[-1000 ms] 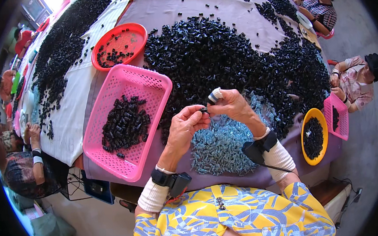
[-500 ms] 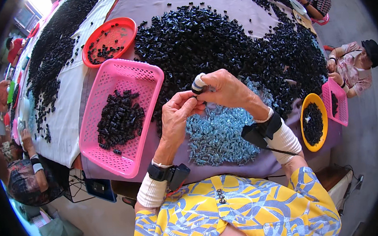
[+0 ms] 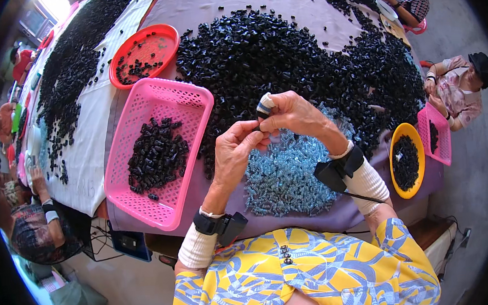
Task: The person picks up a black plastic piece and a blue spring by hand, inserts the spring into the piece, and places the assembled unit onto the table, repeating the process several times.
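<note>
My left hand (image 3: 234, 153) and my right hand (image 3: 295, 116) meet fingertip to fingertip over the front of the heap. Between them they pinch a small black plastic piece (image 3: 258, 128), mostly covered by the fingers. A striped cloth sleeve (image 3: 264, 104) wraps one finger of my right hand. Just below the hands spreads a pile of small, pale blue, shiny coil springs (image 3: 290, 175). Behind them rises a large heap of black plastic pieces (image 3: 260, 56). To the left of my left hand, a pink perforated basket (image 3: 194, 180) holds many black pieces.
Behind the basket sits a red round tray (image 3: 174, 39) with scattered black pieces. At right are a yellow bowl (image 3: 422, 164) and a smaller pink basket (image 3: 444, 154). Co-workers sit at the right (image 3: 458, 86) and left (image 3: 33, 229). A cable runs from my right wrist device (image 3: 337, 172).
Both hands have shifted slightly to the right, still together at the fingertips. The striped finger sleeve has tilted a little. The view itself has moved slightly.
</note>
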A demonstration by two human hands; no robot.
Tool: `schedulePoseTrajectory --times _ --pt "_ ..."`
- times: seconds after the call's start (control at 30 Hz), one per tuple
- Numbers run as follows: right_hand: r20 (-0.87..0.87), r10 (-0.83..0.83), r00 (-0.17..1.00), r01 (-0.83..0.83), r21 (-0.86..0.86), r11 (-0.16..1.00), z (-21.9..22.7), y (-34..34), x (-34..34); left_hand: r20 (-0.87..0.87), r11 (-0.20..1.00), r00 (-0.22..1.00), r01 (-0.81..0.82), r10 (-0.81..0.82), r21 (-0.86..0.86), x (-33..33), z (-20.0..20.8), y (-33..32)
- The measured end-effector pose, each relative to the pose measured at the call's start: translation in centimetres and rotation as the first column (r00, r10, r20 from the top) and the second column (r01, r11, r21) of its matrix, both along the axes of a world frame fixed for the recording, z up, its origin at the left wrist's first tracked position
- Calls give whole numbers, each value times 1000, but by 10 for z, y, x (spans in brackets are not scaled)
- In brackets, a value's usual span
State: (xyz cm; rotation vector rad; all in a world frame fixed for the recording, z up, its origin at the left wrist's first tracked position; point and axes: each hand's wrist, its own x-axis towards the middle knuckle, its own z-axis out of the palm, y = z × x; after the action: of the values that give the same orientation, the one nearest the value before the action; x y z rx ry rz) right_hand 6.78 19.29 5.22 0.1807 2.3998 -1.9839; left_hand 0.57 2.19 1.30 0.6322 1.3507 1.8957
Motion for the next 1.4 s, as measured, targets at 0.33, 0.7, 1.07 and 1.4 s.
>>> schedulePoseTrajectory --times 0.33,0.7,1.07,1.4 --pt "9 7 1000 -11 751 660 -27 34 42 208 996 975 -85 82 2 -6 -11 -6" --pt "15 40 999 -31 898 439 -54 32 60 253 999 967 -46 43 6 -2 -9 -5" --pt "-308 -149 940 251 324 912 10 -8 26 353 992 935 -56 14 109 1 5 -1" --pt "-358 -41 933 191 397 898 6 -31 1 418 973 906 -152 66 173 -8 8 -16"
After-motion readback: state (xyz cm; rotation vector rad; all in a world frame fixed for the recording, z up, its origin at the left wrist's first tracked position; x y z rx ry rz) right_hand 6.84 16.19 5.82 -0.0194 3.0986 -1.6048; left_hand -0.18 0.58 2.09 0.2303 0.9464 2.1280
